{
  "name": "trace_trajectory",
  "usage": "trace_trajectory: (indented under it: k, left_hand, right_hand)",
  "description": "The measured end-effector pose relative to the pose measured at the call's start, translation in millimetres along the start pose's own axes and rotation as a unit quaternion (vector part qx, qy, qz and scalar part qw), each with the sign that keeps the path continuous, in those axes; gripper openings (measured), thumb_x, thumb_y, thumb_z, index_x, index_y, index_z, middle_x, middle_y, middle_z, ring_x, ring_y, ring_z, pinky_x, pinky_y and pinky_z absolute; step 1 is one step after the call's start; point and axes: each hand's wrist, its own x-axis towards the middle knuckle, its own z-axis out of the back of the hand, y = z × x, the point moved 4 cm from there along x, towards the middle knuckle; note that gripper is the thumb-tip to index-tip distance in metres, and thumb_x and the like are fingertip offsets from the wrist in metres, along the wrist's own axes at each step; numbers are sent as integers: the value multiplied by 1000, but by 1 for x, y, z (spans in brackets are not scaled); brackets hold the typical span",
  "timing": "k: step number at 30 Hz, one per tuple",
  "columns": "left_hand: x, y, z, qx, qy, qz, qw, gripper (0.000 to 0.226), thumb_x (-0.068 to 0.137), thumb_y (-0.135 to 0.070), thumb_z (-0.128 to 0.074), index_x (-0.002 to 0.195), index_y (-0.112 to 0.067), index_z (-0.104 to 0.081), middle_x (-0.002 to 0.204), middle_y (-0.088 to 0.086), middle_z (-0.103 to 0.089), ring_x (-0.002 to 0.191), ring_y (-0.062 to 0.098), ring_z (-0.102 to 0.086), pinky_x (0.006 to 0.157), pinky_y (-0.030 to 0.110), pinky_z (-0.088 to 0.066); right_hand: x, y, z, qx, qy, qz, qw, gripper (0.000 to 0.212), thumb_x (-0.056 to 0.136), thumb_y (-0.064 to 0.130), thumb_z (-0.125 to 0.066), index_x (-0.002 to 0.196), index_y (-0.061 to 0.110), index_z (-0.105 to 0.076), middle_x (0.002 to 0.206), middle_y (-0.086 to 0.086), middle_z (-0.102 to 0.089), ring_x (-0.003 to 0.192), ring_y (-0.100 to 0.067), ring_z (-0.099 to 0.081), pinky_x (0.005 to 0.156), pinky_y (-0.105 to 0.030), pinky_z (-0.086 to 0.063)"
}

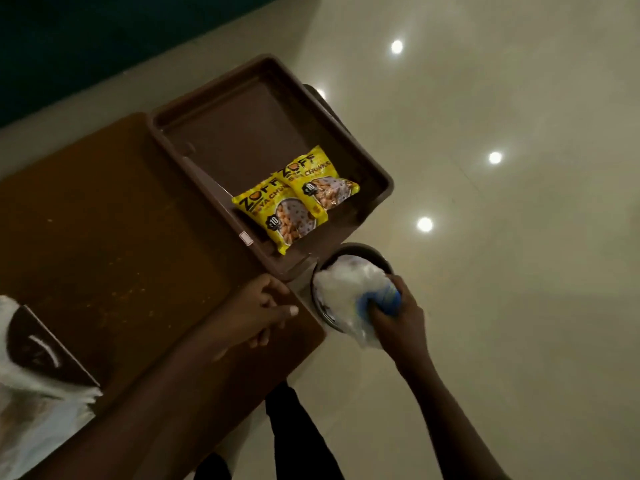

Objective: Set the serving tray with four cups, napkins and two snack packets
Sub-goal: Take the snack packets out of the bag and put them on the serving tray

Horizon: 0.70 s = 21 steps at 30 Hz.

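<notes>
A brown serving tray (375, 181) sits on the far right end of a brown table (104, 237), partly overhanging it. Two yellow snack packets (277, 213) (322, 181) lie side by side in the tray's near right corner. My right hand (398, 323) is shut on a clear plastic bag with a blue-and-white stack of cups (384, 296) inside, held over a round dark bin (374, 252) beside the table. My left hand (263, 306) rests on the table's corner near the tray, fingers loosely curled, holding nothing.
A dark object on white plastic or paper (38, 368) lies at the table's near left. Glossy cream floor (502, 271) with light reflections spreads to the right. A dark wall (86, 39) runs along the top left.
</notes>
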Motion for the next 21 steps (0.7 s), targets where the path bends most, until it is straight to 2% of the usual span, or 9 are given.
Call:
trace_trajectory:
  k: [2, 4, 7, 10, 12, 14, 21]
  left_hand:
    - [5, -3, -7, 16, 20, 1, 1000, 23, 86, -25, -70, 106, -21, -58, 73, 3, -67, 43, 10, -50, 39, 19, -33]
    - [10, -7, -10, 14, 12, -4, 1000, 20, 87, -25, -69, 104, -20, -61, 69, 1, -66, 43, 9, -48, 40, 17, -32]
    - [17, -16, -9, -8, -20, -3, 1000, 17, 88, -20, -68, 104, -15, -63, 62, 0, -62, 39, 2, -47, 37, 15, -34]
    - [20, -24, -3, -24, -36, -12, 999, 16, 88, -15, -66, 104, -12, -63, 56, -3, -60, 39, -3, -50, 37, 12, -36]
    - [21, -29, 3, -21, -44, -23, 999, 16, 88, -14, -66, 104, -12, -63, 52, -7, -61, 42, -4, -52, 39, 11, -37]
    - [21, -32, 10, -20, -53, -33, 998, 17, 88, -14, -66, 105, -12, -63, 53, -9, -62, 44, -4, -54, 40, 12, -38]
    - [23, -37, 12, -56, -90, -46, 993, 18, 88, -12, -66, 105, -10, -63, 53, -8, -61, 45, -2, -53, 39, 14, -38]
  right_hand:
    - [8, -34, 22, -31, -45, -60, 997, 37, 78, 14, -66, 110, 28, -53, 89, 4, -63, 75, -12, -61, 55, -16, -44]
    - [17, -62, 29, -53, -51, -113, 991, 39, 78, 14, -65, 113, 21, -48, 97, -6, -64, 76, -20, -59, 55, -24, -44]
    - [38, -93, 17, -56, -27, -187, 980, 48, 78, 16, -66, 120, 15, -43, 112, -15, -61, 85, -27, -59, 69, -39, -56]
    - [62, -109, -4, -25, -6, -220, 975, 68, 75, 24, -76, 130, 13, -37, 124, -18, -56, 105, -35, -60, 83, -53, -56]
    - [77, -113, -15, -19, 1, -222, 975, 83, 71, 30, -82, 136, 14, -33, 129, -19, -54, 112, -37, -58, 89, -52, -54]
    - [87, -114, -21, -20, -5, -225, 974, 88, 69, 33, -83, 138, 12, -32, 131, -19, -53, 115, -36, -57, 91, -48, -53]
    - [93, -106, -20, -82, -13, -195, 977, 49, 80, 21, -65, 127, 10, -54, 120, -16, -64, 106, -31, -62, 91, -43, -54]
